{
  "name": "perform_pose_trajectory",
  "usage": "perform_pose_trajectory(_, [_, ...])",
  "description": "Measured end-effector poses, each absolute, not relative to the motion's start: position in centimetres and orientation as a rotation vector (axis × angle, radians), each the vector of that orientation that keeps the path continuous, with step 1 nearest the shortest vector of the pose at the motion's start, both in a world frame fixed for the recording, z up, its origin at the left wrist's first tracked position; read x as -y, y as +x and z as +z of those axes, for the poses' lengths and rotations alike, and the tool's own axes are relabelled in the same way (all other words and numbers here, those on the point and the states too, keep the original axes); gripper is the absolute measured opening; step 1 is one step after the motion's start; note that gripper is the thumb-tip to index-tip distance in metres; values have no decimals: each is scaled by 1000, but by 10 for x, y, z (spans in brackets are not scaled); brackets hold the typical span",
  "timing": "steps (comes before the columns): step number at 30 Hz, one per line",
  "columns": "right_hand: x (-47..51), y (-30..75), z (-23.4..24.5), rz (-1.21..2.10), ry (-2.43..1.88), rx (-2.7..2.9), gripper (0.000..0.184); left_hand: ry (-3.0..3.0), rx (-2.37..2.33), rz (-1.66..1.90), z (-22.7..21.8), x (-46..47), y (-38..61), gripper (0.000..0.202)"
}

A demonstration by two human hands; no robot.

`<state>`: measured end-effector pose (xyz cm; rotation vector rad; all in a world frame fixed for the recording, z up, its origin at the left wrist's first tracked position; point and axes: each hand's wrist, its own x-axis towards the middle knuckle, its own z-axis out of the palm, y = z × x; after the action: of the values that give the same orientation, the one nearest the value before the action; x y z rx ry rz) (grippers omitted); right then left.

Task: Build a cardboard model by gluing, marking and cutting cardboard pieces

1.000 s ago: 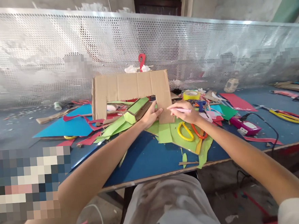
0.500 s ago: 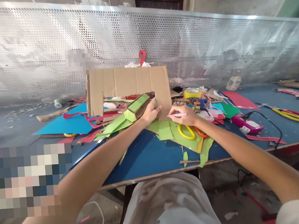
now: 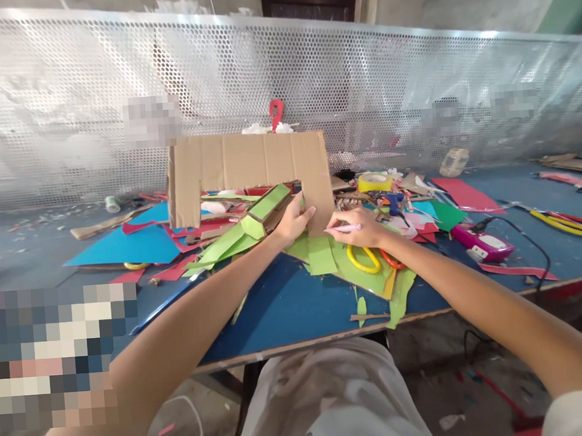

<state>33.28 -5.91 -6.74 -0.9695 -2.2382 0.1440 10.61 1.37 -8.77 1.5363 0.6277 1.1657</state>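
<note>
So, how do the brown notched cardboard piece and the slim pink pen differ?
The brown notched cardboard piece is broad and flat, while the slim pink pen is narrow and much smaller. The cardboard is in the left hand; the pen is in the right hand. Both are held, close together.

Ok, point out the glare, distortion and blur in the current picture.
Head view: pale glare washes over the perforated panel, brightest toward its left; head view: wide-angle stretch enlarges the forearms toward the lower corners; head view: pixelated blocks hide the lower left; head view: the pink pen is readable, but its tip is too small to judge for sharpness.
</note>
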Motion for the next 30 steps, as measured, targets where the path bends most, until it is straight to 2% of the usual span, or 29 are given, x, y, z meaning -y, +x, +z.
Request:
perform_pose_trajectory(14, [57,333,-67,144,-975,2216,13,1542,-555,1179,-89,-16,107,75])
perform_pose_trajectory(21, [60,332,-64,192,-1012,2220,10,1562,-553,1171,-89,-16,107,79])
perform_pose_trajectory(30, [55,333,-68,162,-958,2136,16,1607,-568,1174,-87,-13,106,83])
